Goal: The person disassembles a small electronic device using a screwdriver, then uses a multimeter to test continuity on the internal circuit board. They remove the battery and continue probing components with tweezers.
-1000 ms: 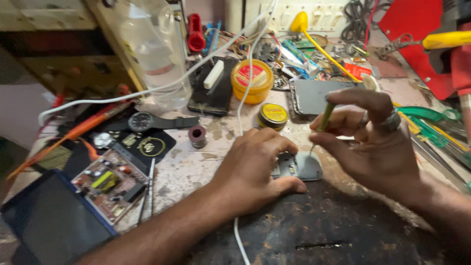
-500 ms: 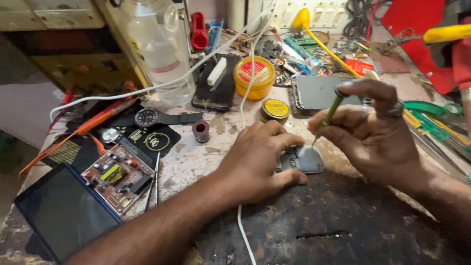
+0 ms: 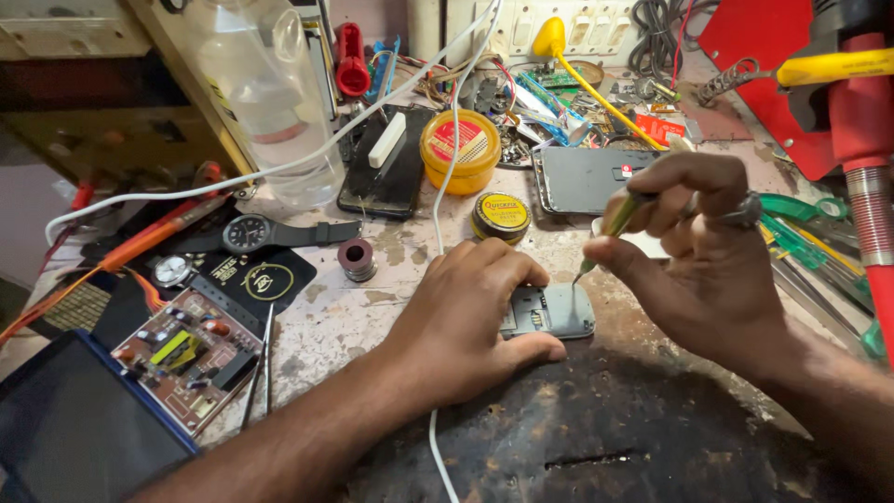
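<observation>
In the head view, a small grey phone is pinned at frame centre under the curled left hand. A green-handled screwdriver is pinched by the right hand, its tip at the phone's upper right edge.

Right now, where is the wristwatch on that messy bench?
In the head view, the black wristwatch lies on the left side of the bench, just in front of the clear plastic bottle and left of the small solder spool.

The opened phone sits mid-bench under the left hand, circuit board off left, two tins behind it.
</observation>
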